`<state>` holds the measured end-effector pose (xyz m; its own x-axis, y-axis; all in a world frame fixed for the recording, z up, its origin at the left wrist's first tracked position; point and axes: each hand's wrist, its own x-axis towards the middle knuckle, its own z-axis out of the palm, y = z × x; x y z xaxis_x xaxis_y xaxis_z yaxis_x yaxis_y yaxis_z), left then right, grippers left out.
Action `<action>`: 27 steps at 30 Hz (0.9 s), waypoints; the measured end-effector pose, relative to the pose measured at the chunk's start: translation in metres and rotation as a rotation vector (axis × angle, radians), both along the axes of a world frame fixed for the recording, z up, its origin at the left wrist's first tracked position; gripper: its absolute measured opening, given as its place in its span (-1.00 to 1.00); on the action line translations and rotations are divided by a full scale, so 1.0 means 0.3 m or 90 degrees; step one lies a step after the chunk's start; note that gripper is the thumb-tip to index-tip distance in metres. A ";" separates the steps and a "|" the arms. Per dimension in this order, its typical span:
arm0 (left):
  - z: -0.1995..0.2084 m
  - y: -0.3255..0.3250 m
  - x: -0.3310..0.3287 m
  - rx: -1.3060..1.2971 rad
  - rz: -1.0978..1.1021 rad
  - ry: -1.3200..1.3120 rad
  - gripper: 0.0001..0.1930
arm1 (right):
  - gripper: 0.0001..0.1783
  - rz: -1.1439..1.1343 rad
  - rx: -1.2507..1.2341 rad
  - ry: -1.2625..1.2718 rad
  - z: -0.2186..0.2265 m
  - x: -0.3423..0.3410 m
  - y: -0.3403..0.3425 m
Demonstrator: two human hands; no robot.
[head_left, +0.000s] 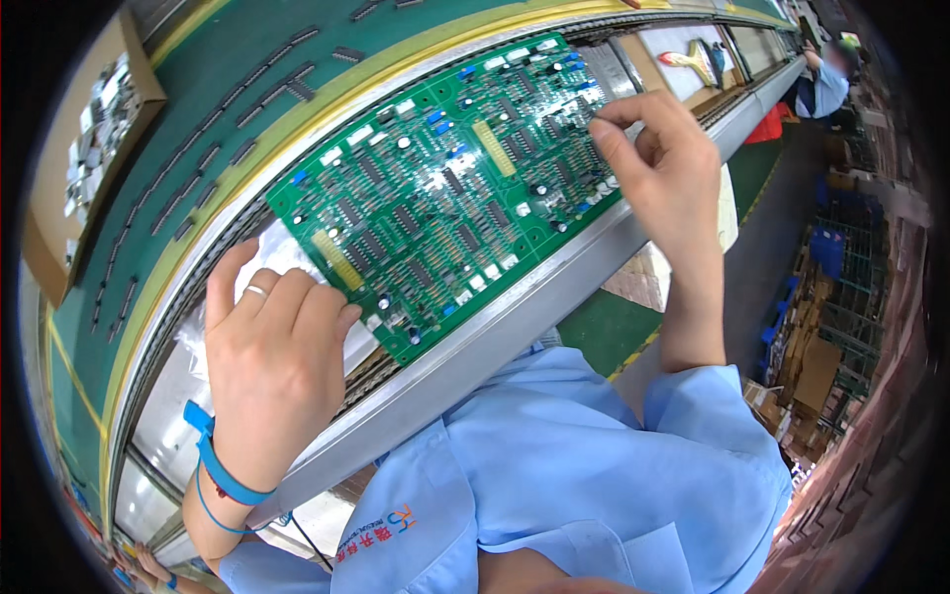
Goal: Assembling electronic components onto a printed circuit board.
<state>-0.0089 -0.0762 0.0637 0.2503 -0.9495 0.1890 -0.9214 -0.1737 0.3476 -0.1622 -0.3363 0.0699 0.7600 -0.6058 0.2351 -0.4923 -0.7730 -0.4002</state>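
A large green circuit board (435, 188), filled with chips, resistors, blue parts and white and yellow connectors, lies slantwise across the rails of the line before me. At its lower left corner is my left hand (282, 337), wearing a ring and a blue wrist strap (233, 480). Its thumb and nearest finger close at the board's edge, while the little finger stretches away. My right hand (668, 163) hovers over the board's right end, thumb and forefinger pinched together. Whatever lies between those fingertips is too small to make out.
Black chips (252, 89) lie in rows on the green bench beyond the rail. A cardboard box (139, 94) of small parts stands far left. A metal rail (534, 282) runs between me and the board. Another person (826, 79) works at the upper right, near a yellow-and-red tool (693, 64).
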 end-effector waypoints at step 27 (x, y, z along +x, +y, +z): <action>-0.048 0.036 0.071 0.049 -0.017 0.103 -0.87 | -0.85 -0.074 -0.069 0.132 -0.027 0.103 0.135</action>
<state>0.0124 -0.0653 0.0492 0.2462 -0.9663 0.0746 -0.8590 -0.1819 0.4785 -0.1312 -0.2957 0.0618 0.7256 -0.6714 0.1507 -0.6430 -0.7395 -0.1991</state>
